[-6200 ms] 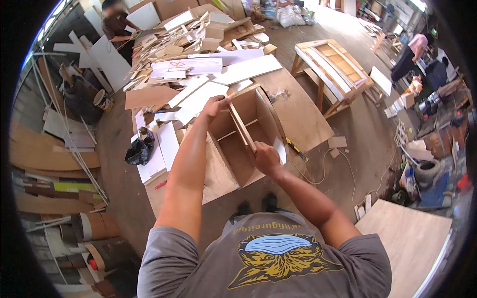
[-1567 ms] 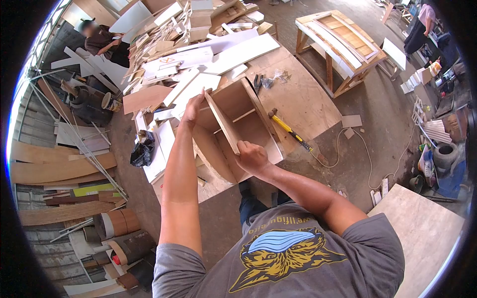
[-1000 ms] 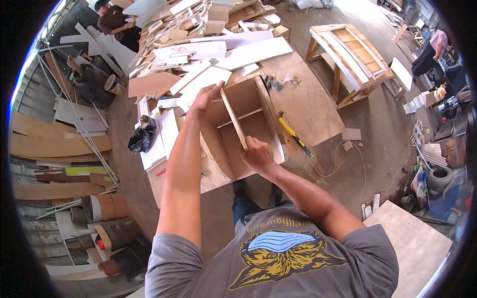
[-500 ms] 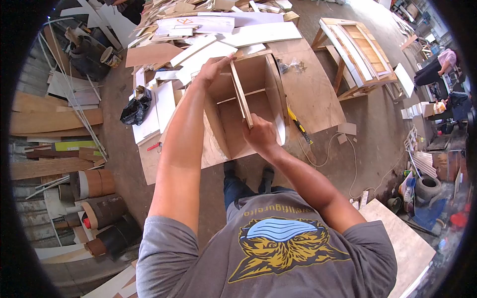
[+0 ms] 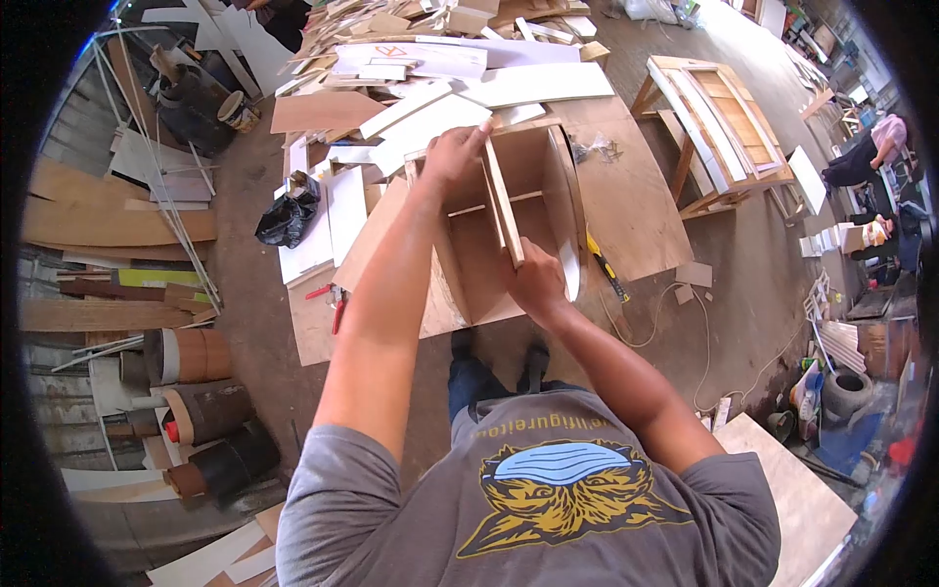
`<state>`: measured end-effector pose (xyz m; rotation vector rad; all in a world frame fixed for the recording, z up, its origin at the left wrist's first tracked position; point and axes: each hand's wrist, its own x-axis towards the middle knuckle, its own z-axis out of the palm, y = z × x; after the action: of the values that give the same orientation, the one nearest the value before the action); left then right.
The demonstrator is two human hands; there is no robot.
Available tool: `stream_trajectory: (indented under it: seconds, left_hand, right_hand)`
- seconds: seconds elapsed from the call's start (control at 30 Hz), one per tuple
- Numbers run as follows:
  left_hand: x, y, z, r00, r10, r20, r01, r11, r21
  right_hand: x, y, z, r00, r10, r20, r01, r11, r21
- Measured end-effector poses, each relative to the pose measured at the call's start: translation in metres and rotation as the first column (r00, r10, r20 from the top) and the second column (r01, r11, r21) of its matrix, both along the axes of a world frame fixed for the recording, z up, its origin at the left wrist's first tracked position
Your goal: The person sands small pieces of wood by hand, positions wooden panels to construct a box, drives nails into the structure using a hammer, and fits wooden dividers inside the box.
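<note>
An open wooden box frame [image 5: 460, 274] rests on a plywood-topped table in front of me. A narrow wooden panel [image 5: 504, 207] stands on edge across its opening. My left hand [image 5: 456, 157] grips the panel's far end, its thumb along the top. My right hand [image 5: 540, 281] is closed around the near end. The lower part of the panel is hidden inside the box. To the right of the box lies a yellow-and-black utility knife [image 5: 607, 266]. Red-handled pliers [image 5: 338, 311] lie left of it, partly behind my left forearm.
Boards and offcuts [image 5: 411, 64] pile up at the table's far side. A black plastic bag [image 5: 290, 211] sits at left, a clear bag [image 5: 599, 149] at right. Beyond stands a wooden workbench [image 5: 714, 122]. A cord [image 5: 706, 342] trails over the floor. Another person [image 5: 875, 147] is at far right.
The whole view has shifted, so the table and box appear farther right and slightly lower. Both hands keep their hold on the panel. More of the red-handled pliers shows beside my left forearm.
</note>
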<state>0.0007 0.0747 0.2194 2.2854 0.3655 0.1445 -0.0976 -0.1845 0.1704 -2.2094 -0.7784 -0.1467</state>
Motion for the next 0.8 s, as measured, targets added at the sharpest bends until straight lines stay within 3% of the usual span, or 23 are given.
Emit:
stream_trajectory:
  seconds: [0.03, 0.07, 0.13, 0.2, 0.27, 0.33, 0.43, 0.53, 0.8]
  left_hand:
    - [-0.01, -0.018, 0.009, 0.994, 0.063, 0.088, -0.075, 0.987, 0.144]
    - [-0.016, -0.032, 0.004, 0.964, 0.112, 0.241, -0.158, 0.971, 0.18]
    - [-0.025, -0.052, 0.003, 0.929, 0.195, 0.316, -0.253, 0.955, 0.157]
    - [-0.043, -0.078, 0.014, 0.927, 0.255, 0.276, -0.287, 0.955, 0.08]
    - [-0.058, -0.093, 0.025, 0.922, 0.208, 0.325, -0.156, 0.971, -0.179]
    - [-0.068, -0.103, 0.018, 0.911, 0.183, 0.371, -0.096, 0.966, -0.241]
    - [-0.071, -0.098, 0.002, 0.926, 0.202, 0.318, -0.045, 0.898, -0.438]
    - [-0.076, -0.091, -0.007, 0.915, 0.201, 0.351, -0.024, 0.893, -0.449]
    - [-0.1, -0.071, 0.017, 0.971, 0.15, 0.185, -0.055, 0.898, -0.437]
  right_hand:
    - [0.0, 0.0, -0.004, 0.999, -0.011, -0.046, 0.011, 1.0, -0.013]
    - [0.0, -0.001, -0.002, 0.998, -0.009, -0.068, 0.009, 1.0, -0.003]
    - [-0.001, -0.003, 0.005, 0.993, -0.005, -0.114, 0.007, 1.0, 0.015]
    - [0.0, -0.007, 0.008, 0.99, 0.007, -0.144, -0.007, 1.0, -0.002]
    - [-0.001, -0.006, 0.009, 0.992, 0.007, -0.124, -0.008, 1.0, -0.005]
    - [-0.002, -0.002, 0.009, 0.993, 0.006, -0.118, -0.01, 0.999, -0.039]
    - [-0.005, 0.001, 0.007, 0.995, 0.03, -0.097, -0.04, 0.994, -0.099]
    - [-0.008, 0.002, -0.012, 0.997, 0.048, -0.067, -0.061, 0.977, -0.203]
    - [-0.02, 0.01, -0.011, 0.975, 0.011, -0.221, -0.115, 0.879, -0.462]
